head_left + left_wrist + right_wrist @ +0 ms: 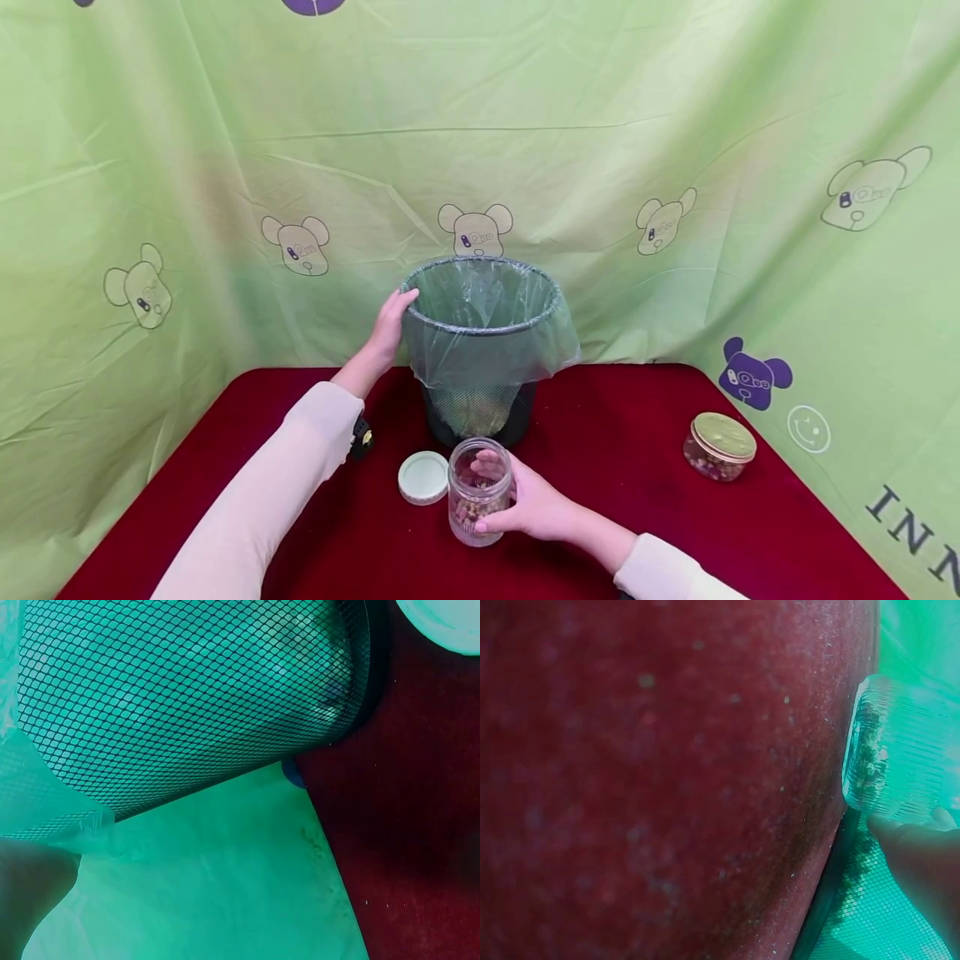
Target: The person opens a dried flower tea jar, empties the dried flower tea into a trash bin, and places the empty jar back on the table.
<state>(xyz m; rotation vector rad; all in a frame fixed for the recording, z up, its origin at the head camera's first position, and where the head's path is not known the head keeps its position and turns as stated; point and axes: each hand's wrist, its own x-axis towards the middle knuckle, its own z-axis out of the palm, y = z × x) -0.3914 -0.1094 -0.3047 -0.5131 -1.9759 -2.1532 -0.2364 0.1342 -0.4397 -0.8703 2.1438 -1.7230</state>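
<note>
A black mesh trash bin [480, 412] stands at the back of the table, lined with a thin translucent green bag [495, 358] folded over its rim. My left hand [390, 325] grips the bin's left rim through the bag, fingertips over the edge. In the left wrist view, part of that hand [34, 892] shows beside the mesh. In front of the bin, my right hand [528, 504] holds an open, ribbed clear jar [465, 533], thumb on the near side and fingers behind. Small brownish pieces [472, 507] lie in the jar's bottom. A pale round lid [423, 477] lies left of the jar.
On the right of the red-covered table [600, 442] sits a second clear jar [708, 463] with a gold lid and similar contents. Green curtains [360, 167] with bear prints hang behind and at both sides.
</note>
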